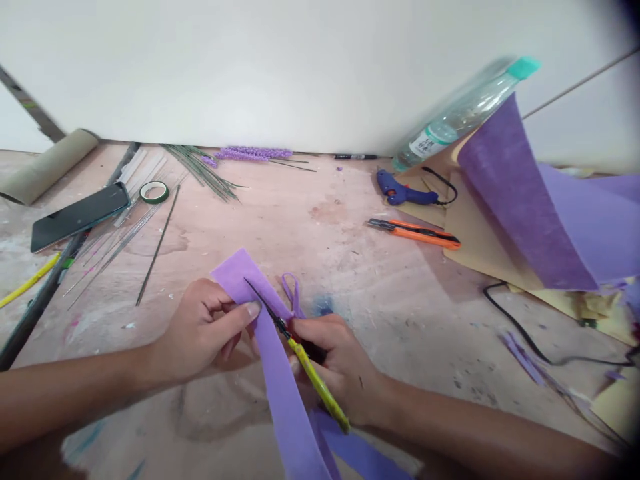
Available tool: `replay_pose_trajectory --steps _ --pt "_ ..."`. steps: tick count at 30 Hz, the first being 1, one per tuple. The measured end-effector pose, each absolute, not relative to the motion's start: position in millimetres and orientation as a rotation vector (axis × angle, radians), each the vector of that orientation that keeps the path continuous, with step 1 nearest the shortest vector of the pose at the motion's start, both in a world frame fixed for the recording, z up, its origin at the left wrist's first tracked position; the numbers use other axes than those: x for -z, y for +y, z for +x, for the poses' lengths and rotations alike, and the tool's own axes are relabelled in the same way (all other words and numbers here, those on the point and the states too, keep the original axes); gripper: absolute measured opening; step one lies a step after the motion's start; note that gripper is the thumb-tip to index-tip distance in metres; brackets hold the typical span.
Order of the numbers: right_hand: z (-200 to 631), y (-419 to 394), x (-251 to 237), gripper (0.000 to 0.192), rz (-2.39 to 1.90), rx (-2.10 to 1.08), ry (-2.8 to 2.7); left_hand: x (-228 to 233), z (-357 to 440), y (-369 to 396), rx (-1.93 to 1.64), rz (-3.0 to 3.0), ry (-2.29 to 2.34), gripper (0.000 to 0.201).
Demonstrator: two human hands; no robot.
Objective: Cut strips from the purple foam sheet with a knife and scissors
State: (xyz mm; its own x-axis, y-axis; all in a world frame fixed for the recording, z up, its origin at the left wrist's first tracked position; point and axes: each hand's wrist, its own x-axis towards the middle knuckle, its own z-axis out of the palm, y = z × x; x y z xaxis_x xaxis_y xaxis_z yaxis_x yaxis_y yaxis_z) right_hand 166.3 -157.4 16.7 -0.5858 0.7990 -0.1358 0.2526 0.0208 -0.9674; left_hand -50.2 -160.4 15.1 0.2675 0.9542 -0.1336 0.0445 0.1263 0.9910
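Note:
A long strip of purple crepe paper [283, 387] runs from the middle of the table down past the bottom edge of the view. My left hand [210, 327] pinches the strip near its upper end, thumb on top. In my right hand [335, 367] is a pair of scissors [313, 377] with yellow handles and dark blades. The upper blade lies over the strip, its tip pointing up and left, close to my left thumb. A thin cut sliver of purple paper [291, 288] curls up beside the blades, next to my right fingers.
Behind are a green tape roll [155, 193], green wire stems [203, 173], purple beaded stems [255, 154] and a phone [80, 217]. On the right lie an orange utility knife [417, 233], a blue glue gun [410, 193], a bottle [455, 127] and purple sheets [520, 200].

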Motion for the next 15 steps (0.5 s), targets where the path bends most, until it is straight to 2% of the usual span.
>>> replay_pose_trajectory --steps 15 --pt "167.6 -155.7 -15.0 0.062 -1.031 -1.534 -1.904 -14.8 -49.1 -163.7 -0.859 1.23 0.951 0.04"
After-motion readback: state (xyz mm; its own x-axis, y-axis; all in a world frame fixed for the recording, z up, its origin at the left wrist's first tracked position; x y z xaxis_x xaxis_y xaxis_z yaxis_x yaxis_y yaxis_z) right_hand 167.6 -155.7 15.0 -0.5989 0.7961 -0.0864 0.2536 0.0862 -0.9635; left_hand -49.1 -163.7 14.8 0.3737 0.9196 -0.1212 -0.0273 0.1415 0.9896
